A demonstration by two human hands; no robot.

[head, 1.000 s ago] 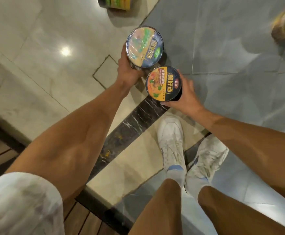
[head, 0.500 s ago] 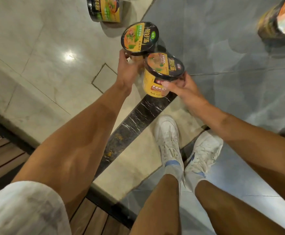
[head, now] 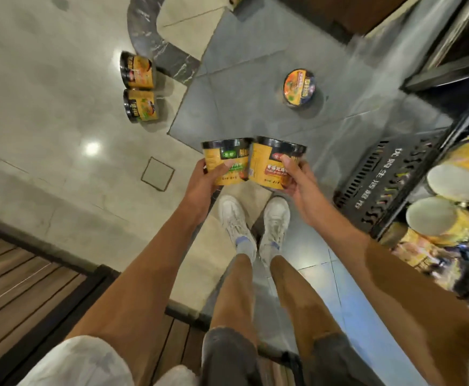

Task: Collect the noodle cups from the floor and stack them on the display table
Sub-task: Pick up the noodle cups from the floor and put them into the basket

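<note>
Carry step: my left hand (head: 200, 185) grips green-label noodle cup (head: 226, 160), right hand (head: 297, 179) grips red-label noodle cup (head: 275, 162). Next: stack on display table (head: 389, 179), right.

Floor (head: 46, 79) with three noodle cups lying loose, seen from above.

Pale polished tile to the left of the upright cup (head: 299, 87), grey tile beneath it. Well left of that cup, two cups on their sides, far tipped cup (head: 138, 70) and near tipped cup (head: 141, 105), just beside each other on the pale tile. Nearer than the upright cup, a pair of white shoes (head: 237, 221) planted on the floor. To its right and nearer, a black basket (head: 381, 176).
</note>
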